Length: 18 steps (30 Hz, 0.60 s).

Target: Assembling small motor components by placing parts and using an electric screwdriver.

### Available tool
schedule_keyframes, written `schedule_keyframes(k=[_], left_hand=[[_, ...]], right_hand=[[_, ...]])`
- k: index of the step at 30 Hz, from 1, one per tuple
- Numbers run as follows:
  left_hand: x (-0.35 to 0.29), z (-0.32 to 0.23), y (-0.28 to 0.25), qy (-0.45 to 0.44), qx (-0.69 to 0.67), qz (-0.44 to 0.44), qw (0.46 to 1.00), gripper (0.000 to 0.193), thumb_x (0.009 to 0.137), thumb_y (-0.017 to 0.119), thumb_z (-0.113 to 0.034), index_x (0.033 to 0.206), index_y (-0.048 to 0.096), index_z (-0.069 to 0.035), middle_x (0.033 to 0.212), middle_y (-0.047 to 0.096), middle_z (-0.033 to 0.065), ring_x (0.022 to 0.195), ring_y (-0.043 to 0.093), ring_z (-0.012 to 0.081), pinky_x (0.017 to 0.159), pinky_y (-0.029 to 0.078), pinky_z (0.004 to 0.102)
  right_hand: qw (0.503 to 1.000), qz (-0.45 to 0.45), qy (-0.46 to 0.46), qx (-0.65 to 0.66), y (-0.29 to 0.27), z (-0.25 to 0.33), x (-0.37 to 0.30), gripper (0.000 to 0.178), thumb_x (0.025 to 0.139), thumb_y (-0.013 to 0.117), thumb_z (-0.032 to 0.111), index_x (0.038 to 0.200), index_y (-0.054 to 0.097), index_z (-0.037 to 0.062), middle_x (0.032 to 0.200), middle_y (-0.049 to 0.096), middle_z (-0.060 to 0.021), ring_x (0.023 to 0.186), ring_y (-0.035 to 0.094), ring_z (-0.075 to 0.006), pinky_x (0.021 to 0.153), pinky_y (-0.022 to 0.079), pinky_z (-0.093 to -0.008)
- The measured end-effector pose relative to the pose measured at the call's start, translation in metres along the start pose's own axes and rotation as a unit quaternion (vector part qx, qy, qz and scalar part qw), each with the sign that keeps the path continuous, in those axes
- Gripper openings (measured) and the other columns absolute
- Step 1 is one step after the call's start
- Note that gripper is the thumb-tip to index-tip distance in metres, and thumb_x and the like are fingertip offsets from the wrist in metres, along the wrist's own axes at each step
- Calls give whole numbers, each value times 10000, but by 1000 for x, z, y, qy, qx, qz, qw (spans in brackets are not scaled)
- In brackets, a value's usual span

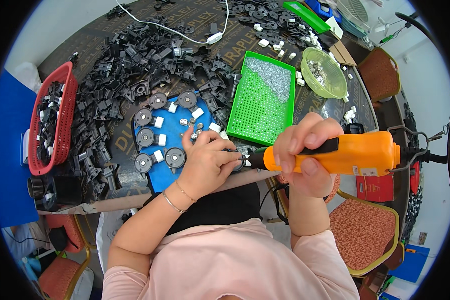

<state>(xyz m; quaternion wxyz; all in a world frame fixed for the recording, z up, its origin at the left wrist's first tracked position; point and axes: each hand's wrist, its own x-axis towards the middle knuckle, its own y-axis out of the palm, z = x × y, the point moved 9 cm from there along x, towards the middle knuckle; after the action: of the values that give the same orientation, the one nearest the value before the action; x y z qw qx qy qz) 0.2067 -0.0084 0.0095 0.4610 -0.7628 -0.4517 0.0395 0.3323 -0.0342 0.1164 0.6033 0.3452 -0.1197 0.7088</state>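
Note:
My right hand (310,150) is wrapped round an orange electric screwdriver (370,150), which lies nearly level with its tip pointing left. That tip meets a small dark part (238,161) at the table's near edge. My left hand (207,162) has its fingers closed on this part, mostly covering it. Beneath the left hand is a blue mat (171,137). Several round black assemblies (175,157) with white blocks (158,156) lie along the mat's left and far sides. Small silver metal pieces (192,122) sit just beyond my left fingertips.
A green perforated tray (257,115) holds silver screws (272,75). Beyond it stands a pale green basket (330,87) of small pieces. Black plastic parts (135,60) are heaped across the table's far left, beside a red basket (65,120). A white cable (170,29) crosses the back.

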Motion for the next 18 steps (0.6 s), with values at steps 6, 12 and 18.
schedule_keyframes(k=[6, 12, 18], left_hand=[[1, -3, -3, -5, 19, 18, 1000, 342, 637, 793, -282, 954, 711, -182, 982, 634, -71, 1018, 502, 188, 1030, 138, 541], [4, -2, 0, 0, 52, 61, 997, 478, 569, 820, -329, 993, 689, -152, 1012, 618, -60, 1048, 487, 194, 1037, 127, 565], [4, 3, 5, 7, 51, 74, 996, 436, 571, 811, -321, 956, 699, -151, 962, 634, -55, 1063, 481, 202, 1041, 125, 583]], right_hand=[[1000, -15, 21, 0, -3, -5, -3, 214, 833, 633, 91, 978, 489, 27, 872, 511, -99, 540, 536, -132, 520, 468, -261], [998, -28, 32, -56, -5, -18, -9, 234, 805, 671, 70, 953, 498, 18, 849, 532, -111, 540, 540, -140, 510, 466, -264], [995, -7, 60, -85, -1, -31, -9, 232, 782, 680, 33, 924, 498, 18, 800, 519, -102, 546, 536, -146, 520, 463, -266]])
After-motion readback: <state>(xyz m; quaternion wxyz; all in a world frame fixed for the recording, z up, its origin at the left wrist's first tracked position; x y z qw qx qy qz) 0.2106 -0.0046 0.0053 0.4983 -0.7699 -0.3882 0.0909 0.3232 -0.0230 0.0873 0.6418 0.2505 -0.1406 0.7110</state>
